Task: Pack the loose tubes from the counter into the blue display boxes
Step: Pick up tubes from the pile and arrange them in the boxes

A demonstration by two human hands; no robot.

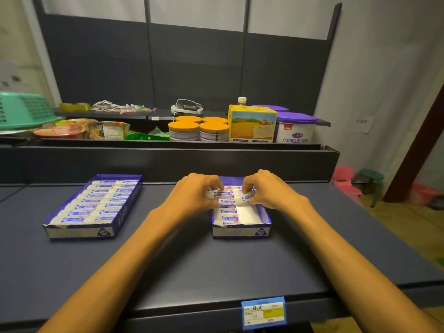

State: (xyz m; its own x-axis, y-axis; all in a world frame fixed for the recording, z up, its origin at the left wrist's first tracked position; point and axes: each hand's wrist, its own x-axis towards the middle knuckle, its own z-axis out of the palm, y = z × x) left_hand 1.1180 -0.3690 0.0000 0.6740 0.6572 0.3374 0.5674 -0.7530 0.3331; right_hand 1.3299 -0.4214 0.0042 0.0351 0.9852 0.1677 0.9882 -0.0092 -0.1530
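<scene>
- My left hand (pixel 194 192) grips one tube (pixel 219 193), fingers curled round it, over the far end of the right blue box (pixel 241 230).
- My right hand (pixel 266 188) pinches a second tube (pixel 245 197), tilted, just beside the first.
- Below my fingers, the box's left column holds tubes; its near right part is bare.
- Well left of my fingers on the desk (pixel 168 260), a full blue box (pixel 79 230).

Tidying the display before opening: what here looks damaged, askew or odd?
Both blue boxes have torn, ragged front edges: the full left box and the right box. The right box's right column is bare white at the near end. The right hand holds a tube tilted.
</scene>
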